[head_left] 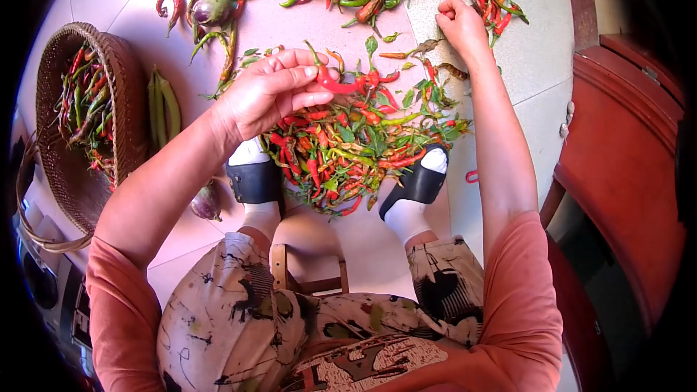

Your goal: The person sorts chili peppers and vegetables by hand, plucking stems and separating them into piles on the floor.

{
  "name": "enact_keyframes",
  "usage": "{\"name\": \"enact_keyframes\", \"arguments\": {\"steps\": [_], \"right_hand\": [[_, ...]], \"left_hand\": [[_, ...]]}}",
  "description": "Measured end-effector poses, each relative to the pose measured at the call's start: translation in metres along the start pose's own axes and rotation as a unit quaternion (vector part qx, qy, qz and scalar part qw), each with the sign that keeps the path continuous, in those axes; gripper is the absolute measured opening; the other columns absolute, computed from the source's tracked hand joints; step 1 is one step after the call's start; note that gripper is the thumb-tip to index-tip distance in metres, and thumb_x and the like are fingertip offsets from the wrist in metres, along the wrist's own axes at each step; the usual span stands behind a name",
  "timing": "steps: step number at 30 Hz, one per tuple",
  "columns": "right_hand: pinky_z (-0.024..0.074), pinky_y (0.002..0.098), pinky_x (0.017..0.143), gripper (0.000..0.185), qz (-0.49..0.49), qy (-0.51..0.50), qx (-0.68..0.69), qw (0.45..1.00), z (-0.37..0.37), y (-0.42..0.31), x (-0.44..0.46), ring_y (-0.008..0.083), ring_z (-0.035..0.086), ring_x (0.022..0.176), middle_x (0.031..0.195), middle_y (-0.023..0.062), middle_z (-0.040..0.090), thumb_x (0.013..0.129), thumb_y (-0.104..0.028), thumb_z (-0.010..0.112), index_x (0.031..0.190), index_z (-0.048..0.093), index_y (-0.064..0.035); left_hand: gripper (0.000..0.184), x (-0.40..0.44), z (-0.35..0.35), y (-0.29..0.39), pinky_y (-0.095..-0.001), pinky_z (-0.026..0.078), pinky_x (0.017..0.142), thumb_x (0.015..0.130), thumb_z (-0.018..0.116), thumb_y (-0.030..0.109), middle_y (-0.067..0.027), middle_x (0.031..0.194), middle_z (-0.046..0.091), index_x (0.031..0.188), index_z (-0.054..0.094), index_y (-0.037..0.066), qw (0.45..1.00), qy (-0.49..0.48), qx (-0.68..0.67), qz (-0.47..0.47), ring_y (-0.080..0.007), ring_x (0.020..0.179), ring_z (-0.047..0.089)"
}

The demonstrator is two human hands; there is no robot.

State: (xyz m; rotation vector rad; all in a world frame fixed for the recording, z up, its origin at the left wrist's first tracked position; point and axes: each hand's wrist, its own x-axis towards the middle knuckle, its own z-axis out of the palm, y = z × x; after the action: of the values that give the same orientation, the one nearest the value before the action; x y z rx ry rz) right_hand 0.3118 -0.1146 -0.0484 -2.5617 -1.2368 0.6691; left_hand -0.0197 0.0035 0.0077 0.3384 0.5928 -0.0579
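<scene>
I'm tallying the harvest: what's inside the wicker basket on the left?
Red and green peppers are inside the wicker basket. Whatever lies beneath their top layer is covered and can't be seen.

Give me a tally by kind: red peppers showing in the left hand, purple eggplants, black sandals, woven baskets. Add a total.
Red pepper in the left hand: 1
Purple eggplants: 2
Black sandals: 2
Woven basket: 1
Total: 6
</scene>
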Motion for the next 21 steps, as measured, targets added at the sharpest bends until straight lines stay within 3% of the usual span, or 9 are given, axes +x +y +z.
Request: {"name": "enact_keyframes", "arguments": {"steps": [7, 10, 12, 14, 15, 16, 18, 20, 21], "right_hand": [[0.0503, 0.0349, 0.075, 0.03, 0.019, 0.002, -0.021, 1.0, 0.0, -0.001, 0.003, 0.0285, 0.064, 0.078, 0.085, 0.0142, 0.067, 0.072, -0.016, 0.065, 0.1, 0.061, -0.0048], [0.0507, 0.0314, 0.07, 0.028, 0.03, 0.007, 0.022, 0.999, -0.006, 0.001, -0.001, 0.0221, 0.063, 0.072, 0.081, 0.0093, 0.066, 0.075, -0.014, 0.066, 0.1, 0.061, -0.0028], [0.0493, 0.0266, 0.063, 0.026, 0.121, -0.039, 0.364, 0.923, -0.017, -0.002, -0.006, 0.0145, 0.059, 0.066, 0.079, 0.0034, 0.063, 0.079, -0.01, 0.064, 0.103, 0.06, -0.0008], [0.0473, 0.0235, 0.062, 0.024, 0.143, -0.056, 0.442, 0.884, -0.032, -0.024, -0.022, 0.0107, 0.057, 0.07, 0.082, 0.0024, 0.061, 0.083, -0.006, 0.062, 0.106, 0.058, 0.0004], [0.0478, 0.0221, 0.063, 0.026, 0.126, -0.112, 0.531, 0.83, -0.037, -0.03, -0.029, 0.0096, 0.057, 0.07, 0.084, 0.0015, 0.062, 0.085, -0.007, 0.061, 0.109, 0.057, -0.0007], [0.0484, 0.0207, 0.064, 0.027, 0.106, -0.167, 0.613, 0.765, -0.041, -0.037, -0.037, 0.0084, 0.057, 0.07, 0.085, 0.0006, 0.062, 0.086, -0.008, 0.06, 0.113, 0.055, -0.0018], [0.0477, 0.0222, 0.064, 0.023, 0.079, -0.197, 0.641, 0.737, -0.048, -0.058, -0.052, 0.0086, 0.058, 0.073, 0.086, 0.0013, 0.062, 0.087, -0.007, 0.058, 0.11, 0.057, -0.0027], [0.047, 0.0218, 0.062, 0.02, 0.038, -0.237, 0.632, 0.737, -0.063, -0.106, -0.07, 0.0082, 0.057, 0.07, 0.085, 0.0017, 0.062, 0.086, -0.008, 0.059, 0.105, 0.058, -0.0023], [0.0471, 0.0216, 0.062, 0.019, 0.008, -0.25, 0.566, 0.786, -0.075, -0.141, -0.083, 0.008, 0.057, 0.068, 0.084, 0.0021, 0.062, 0.086, -0.008, 0.06, 0.104, 0.059, -0.002]], "left_hand": [[0.016, -0.001, 0.008, 0.0, -0.0318, 0.051, 0.091, 0.091, 0.05, 0.004, -0.0145, 0.109, 0.059, 0.107, 0.052, 0.0, 0.998, 0.051, -0.021, 0.013, -0.0214, 0.101, 0.06], [0.018, 0.0, 0.004, -0.003, -0.0299, 0.052, 0.089, 0.09, 0.053, 0.004, -0.0114, 0.105, 0.059, 0.107, 0.053, 0.0, 0.997, 0.069, 0.019, 0.001, -0.0184, 0.098, 0.06], [0.021, 0.0, 0.001, -0.007, -0.0293, 0.05, 0.089, 0.089, 0.054, 0.004, -0.0112, 0.105, 0.059, 0.11, 0.053, 0.0, 0.995, 0.076, 0.058, -0.002, -0.0176, 0.099, 0.06], [0.034, -0.003, -0.002, -0.008, -0.0292, 0.047, 0.092, 0.089, 0.056, 0.009, -0.0102, 0.112, 0.059, 0.121, 0.049, 0.0, 0.932, 0.094, 0.347, -0.047, -0.0161, 0.102, 0.058], [0.041, -0.004, -0.002, -0.006, -0.0281, 0.044, 0.092, 0.09, 0.055, 0.013, -0.0075, 0.112, 0.058, 0.127, 0.047, 0.0, 0.869, 0.107, 0.481, -0.042, -0.0142, 0.102, 0.056], [0.041, -0.007, -0.002, -0.005, -0.0281, 0.044, 0.092, 0.09, 0.055, 0.013, -0.0075, 0.112, 0.058, 0.127, 0.047, 0.0, 0.869, 0.104, 0.483, -0.04, -0.0142, 0.102, 0.056], [0.042, -0.019, 0.006, 0.002, -0.0307, 0.045, 0.092, 0.093, 0.051, 0.022, -0.0098, 0.114, 0.057, 0.128, 0.046, 0.0, 0.891, 0.164, 0.423, -0.032, -0.0166, 0.102, 0.056], [0.05, -0.033, 0.029, 0.008, -0.0345, 0.048, 0.088, 0.095, 0.044, 0.038, -0.0149, 0.11, 0.059, 0.122, 0.049, -0.003, 0.961, 0.173, 0.214, 0.011, -0.0225, 0.101, 0.058], [0.052, -0.041, 0.039, 0.013, -0.0348, 0.049, 0.087, 0.095, 0.042, 0.042, -0.015, 0.109, 0.06, 0.12, 0.05, -0.003, 0.982, 0.136, 0.127, 0.002, -0.0233, 0.1, 0.059]]}}
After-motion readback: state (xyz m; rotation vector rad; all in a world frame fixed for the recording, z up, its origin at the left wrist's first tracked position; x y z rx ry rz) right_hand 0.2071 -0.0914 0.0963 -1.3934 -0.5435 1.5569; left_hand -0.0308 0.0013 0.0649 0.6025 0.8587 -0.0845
